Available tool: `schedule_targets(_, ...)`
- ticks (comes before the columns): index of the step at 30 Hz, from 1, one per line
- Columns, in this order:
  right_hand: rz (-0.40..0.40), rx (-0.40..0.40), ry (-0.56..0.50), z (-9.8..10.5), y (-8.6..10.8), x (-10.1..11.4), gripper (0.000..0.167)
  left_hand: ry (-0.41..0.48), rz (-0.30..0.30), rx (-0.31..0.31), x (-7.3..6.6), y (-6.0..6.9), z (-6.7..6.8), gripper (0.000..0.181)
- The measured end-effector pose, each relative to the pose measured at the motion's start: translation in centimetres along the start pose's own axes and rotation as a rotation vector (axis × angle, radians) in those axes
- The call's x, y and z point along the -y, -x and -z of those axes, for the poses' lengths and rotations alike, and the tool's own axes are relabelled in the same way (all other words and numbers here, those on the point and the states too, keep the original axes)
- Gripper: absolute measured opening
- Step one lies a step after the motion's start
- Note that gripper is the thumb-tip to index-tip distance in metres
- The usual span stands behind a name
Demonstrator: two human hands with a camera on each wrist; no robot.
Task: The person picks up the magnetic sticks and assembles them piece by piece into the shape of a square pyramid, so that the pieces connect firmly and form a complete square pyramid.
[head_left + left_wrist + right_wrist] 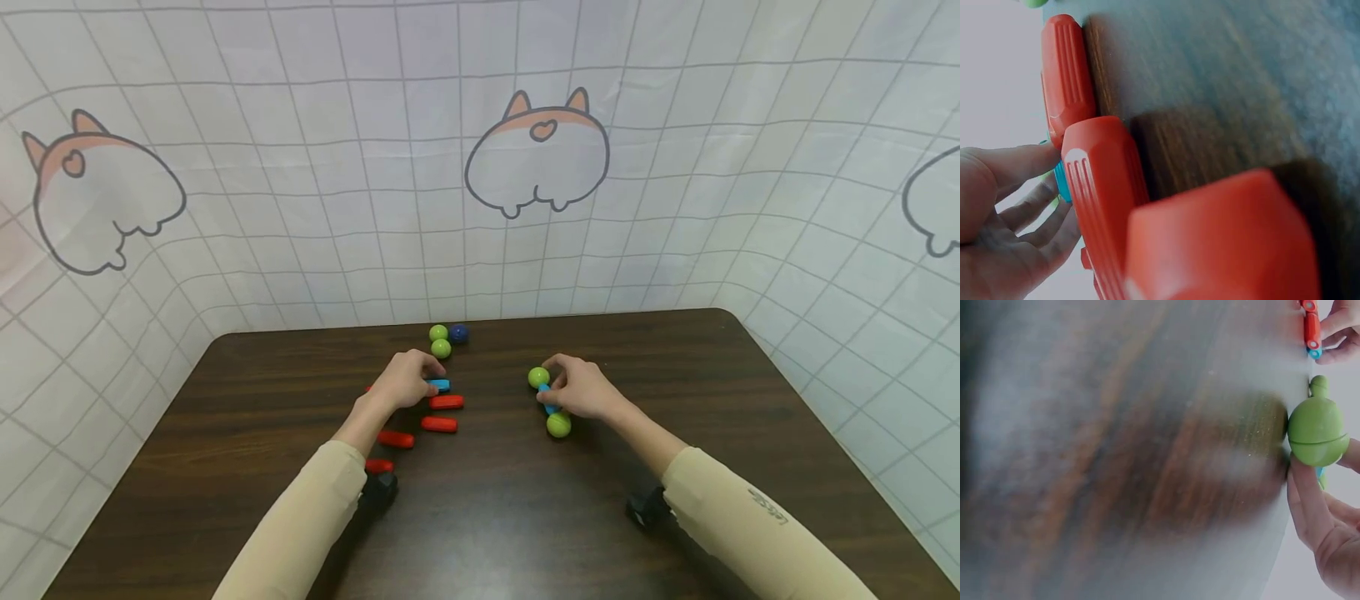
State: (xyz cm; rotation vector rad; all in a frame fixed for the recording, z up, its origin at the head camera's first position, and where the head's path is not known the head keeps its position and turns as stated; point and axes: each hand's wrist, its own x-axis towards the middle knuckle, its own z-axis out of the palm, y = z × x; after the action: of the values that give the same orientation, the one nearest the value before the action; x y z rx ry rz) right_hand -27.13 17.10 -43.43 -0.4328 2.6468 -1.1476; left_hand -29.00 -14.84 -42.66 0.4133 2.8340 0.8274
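My left hand (405, 379) pinches a blue rod (439, 385) lying on the table among red rods. In the left wrist view, ribbed red rods (1100, 181) partly hide that blue rod (1062, 181) and the fingertips. Over to the right, my right hand (585, 389) grips a second blue rod (551, 408) between thumb and fingers. A green ball (538, 377) sits at its far end and another green ball (558, 425) at its near end. The near green ball (1317, 434) covers most of the rod in the right wrist view.
Beyond the left hand, two green balls (440, 348) and a dark blue ball (459, 333) stand close together. Several red rods (439, 424) lie around the left hand and forearm. A white gridded cloth (405, 183) rises behind the dark wooden table (510, 517).
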Motion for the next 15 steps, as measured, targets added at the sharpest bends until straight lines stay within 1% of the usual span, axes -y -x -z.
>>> schedule_targets(8,-0.025,0.012,-0.048,-0.06,0.23,-0.12,0.056,-0.013,-0.033,-0.015,0.26,0.02,-0.05,0.02)
schedule_targets(10,-0.028,0.01,-0.054,-0.09,0.22,-0.21,0.056,0.0,-0.036,-0.022,0.2,0.01,-0.07,0.019)
schedule_targets(15,-0.039,0.006,-0.081,0.01,0.31,-0.26,0.055,0.029,-0.07,-0.059,-0.26,-0.05,-0.08,0.018)
